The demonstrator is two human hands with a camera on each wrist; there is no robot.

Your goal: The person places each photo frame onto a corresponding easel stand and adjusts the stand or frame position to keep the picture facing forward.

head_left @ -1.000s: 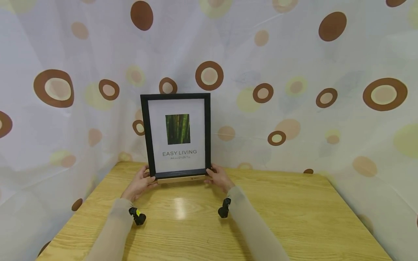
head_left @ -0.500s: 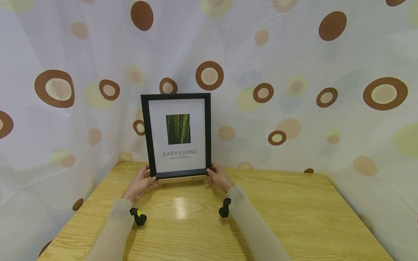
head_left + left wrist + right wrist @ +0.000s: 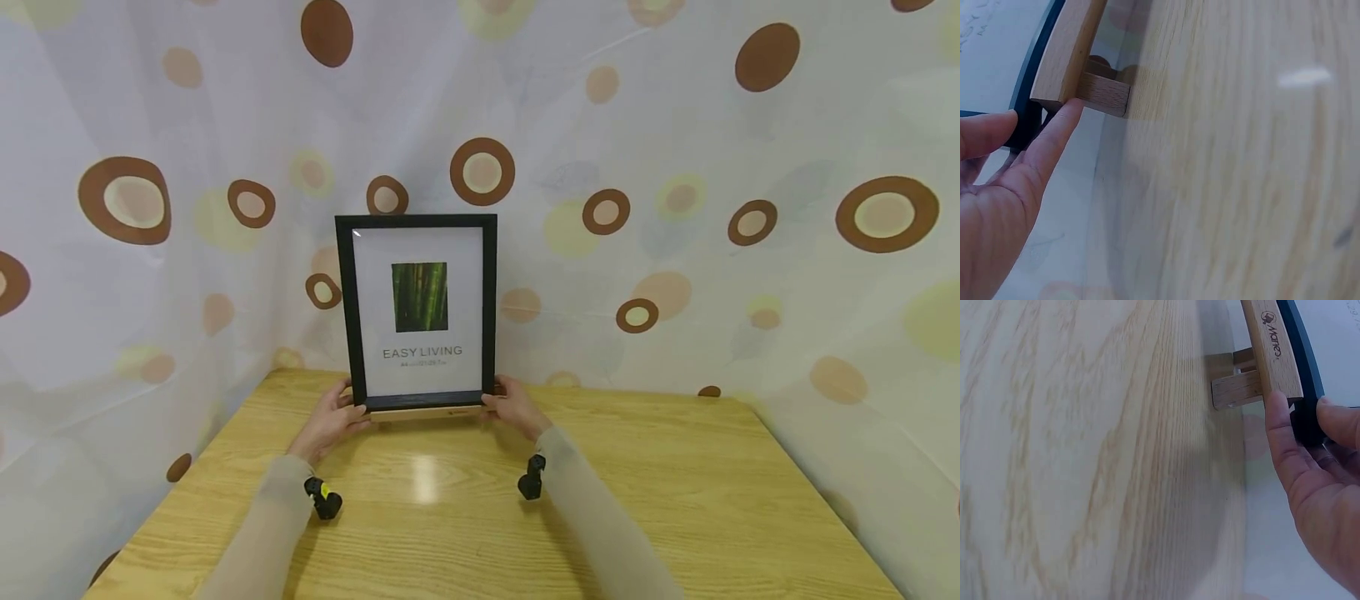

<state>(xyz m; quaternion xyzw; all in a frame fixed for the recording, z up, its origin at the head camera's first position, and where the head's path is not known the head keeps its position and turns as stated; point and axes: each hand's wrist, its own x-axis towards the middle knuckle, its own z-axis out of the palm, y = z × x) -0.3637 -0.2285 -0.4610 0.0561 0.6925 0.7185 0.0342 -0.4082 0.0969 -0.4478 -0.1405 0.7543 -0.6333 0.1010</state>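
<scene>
head view: black picture frame (image 3: 417, 312) upright in wooden stand (image 3: 425, 412) on table (image 3: 675, 500); left hand (image 3: 333, 422) and right hand (image 3: 516, 407) each pinch frame's lower corners.

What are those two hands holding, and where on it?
A black picture frame standing in a wooden stand. The left hand grips its bottom left corner, the right hand its bottom right corner, fingers touching the stand's ends.
</scene>
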